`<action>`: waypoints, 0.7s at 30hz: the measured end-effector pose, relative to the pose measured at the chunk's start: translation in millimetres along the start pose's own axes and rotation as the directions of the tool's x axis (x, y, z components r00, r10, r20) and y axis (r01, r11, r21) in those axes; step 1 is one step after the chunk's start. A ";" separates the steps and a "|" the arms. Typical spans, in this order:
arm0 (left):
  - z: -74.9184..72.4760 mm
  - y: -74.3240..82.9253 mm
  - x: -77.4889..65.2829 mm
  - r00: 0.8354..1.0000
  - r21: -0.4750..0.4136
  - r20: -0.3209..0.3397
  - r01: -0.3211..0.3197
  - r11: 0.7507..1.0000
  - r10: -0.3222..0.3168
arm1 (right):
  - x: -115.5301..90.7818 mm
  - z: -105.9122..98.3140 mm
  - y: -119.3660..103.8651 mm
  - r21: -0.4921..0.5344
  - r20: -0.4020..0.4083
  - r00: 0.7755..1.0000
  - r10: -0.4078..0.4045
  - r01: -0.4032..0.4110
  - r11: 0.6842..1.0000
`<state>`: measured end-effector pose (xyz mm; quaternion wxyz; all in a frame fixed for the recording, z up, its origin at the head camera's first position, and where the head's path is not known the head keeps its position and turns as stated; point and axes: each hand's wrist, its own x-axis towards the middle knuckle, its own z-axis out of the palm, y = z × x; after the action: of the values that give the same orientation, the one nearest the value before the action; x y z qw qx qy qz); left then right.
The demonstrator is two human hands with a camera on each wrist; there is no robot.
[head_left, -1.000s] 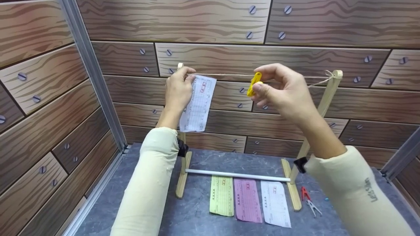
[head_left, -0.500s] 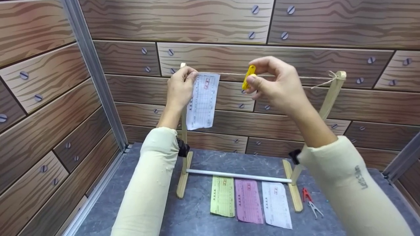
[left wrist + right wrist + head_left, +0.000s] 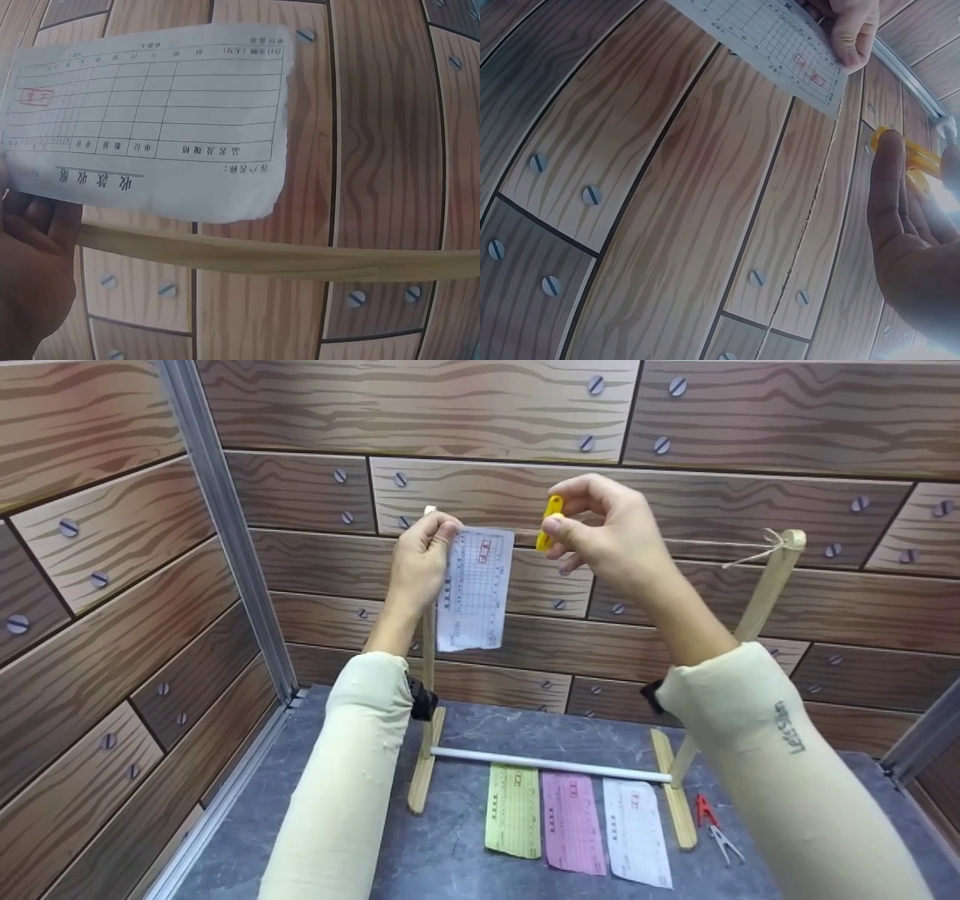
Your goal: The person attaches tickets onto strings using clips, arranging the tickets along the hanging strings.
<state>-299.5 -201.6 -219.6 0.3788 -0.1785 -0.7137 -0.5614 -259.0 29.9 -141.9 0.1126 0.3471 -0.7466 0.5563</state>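
Observation:
My left hand (image 3: 424,555) pinches the upper left corner of a white receipt slip (image 3: 474,592) with printed lines and a red stamp. The slip hangs upright at the left end of the twine (image 3: 802,232), its top edge level with the line. In the left wrist view the ruled slip (image 3: 165,112) spreads out from the fingers, its torn end facing away. Just right of the slip, my right hand (image 3: 611,529) holds a yellow clothespin (image 3: 550,525) between thumb and fingers. From the right wrist view, the yellow clothespin (image 3: 907,154) is beside the twine's slip end.
The twine runs between two wooden posts, tied at the right post (image 3: 769,585). A white rod (image 3: 555,763) joins the feet below. On the grey table lie a green slip (image 3: 513,814), a pink slip (image 3: 574,825), a white slip (image 3: 637,832), a red clothespin (image 3: 705,812) and a grey clothespin (image 3: 725,845).
The right hand has carried the yellow clothespin left and up, closer to the slip. The slip has straightened and turned to face forward, still in the left hand. The view has shifted slightly.

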 end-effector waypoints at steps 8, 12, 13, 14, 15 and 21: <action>5.0 2.5 -3.0 0.997 0.107 -0.020 0.074 0.991 -0.073 | 18.5 9.6 3.9 0.043 -0.005 0.999 0.051 -0.051 0.998; 7.2 3.6 -4.2 0.997 0.174 -0.030 0.080 0.981 -0.076 | 27.6 18.1 4.9 0.032 -0.016 0.998 0.061 -0.060 0.998; 7.7 3.6 -4.4 0.997 0.187 -0.033 0.078 0.979 -0.074 | 29.6 20.5 5.0 0.020 -0.019 0.998 0.056 -0.056 0.998; 8.1 3.5 -4.7 0.997 0.195 -0.034 0.079 0.978 -0.073 | 31.5 23.0 5.3 0.005 -0.023 0.998 0.051 -0.051 0.999; 8.5 3.7 -5.1 0.997 0.201 -0.033 0.079 0.976 -0.073 | 33.5 25.5 5.4 -0.014 -0.028 0.999 0.045 -0.046 0.999; 9.5 4.6 -7.3 0.998 0.235 -0.029 0.067 0.970 -0.062 | 47.4 40.0 5.8 -0.191 -0.107 0.994 -0.016 -0.005 0.981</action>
<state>-294.9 -190.1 -222.7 0.3864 -0.1030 -0.7767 -0.4866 -288.8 -24.2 -134.3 0.1870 0.3063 -0.7885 0.4995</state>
